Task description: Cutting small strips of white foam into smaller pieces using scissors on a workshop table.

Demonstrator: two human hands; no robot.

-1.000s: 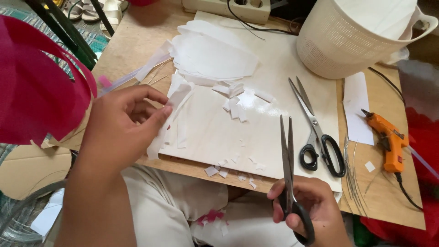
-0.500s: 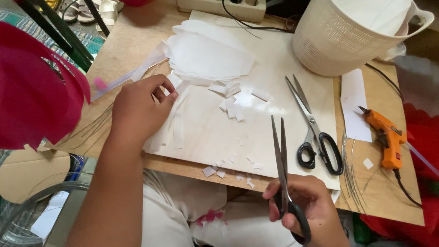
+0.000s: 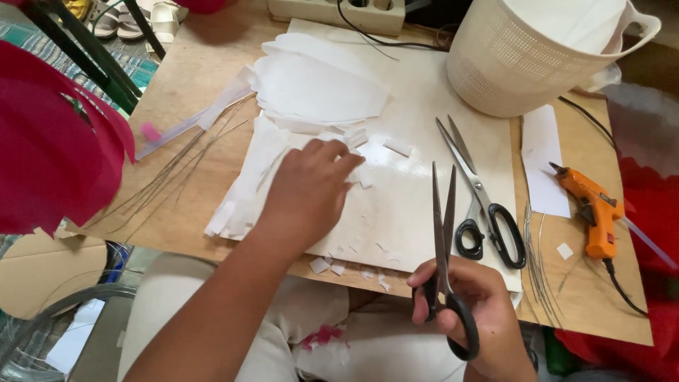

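While left hand presses paper, right hand apparently grips scissors.

- black-handled scissors: gripped at the handles, blades slightly parted, tips pointing up and away over the near board edge
- white paper strips: loose fanned stack, flat on the board, left part under the palm, small offcuts scattered nearby

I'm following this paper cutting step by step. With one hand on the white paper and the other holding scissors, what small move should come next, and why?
Probably the left hand should pinch one white paper strip and lift it toward the scissors. That hand lies flat on the pile, gripping nothing, while the right hand holds the scissors upright, blades slightly parted, clear of any paper.
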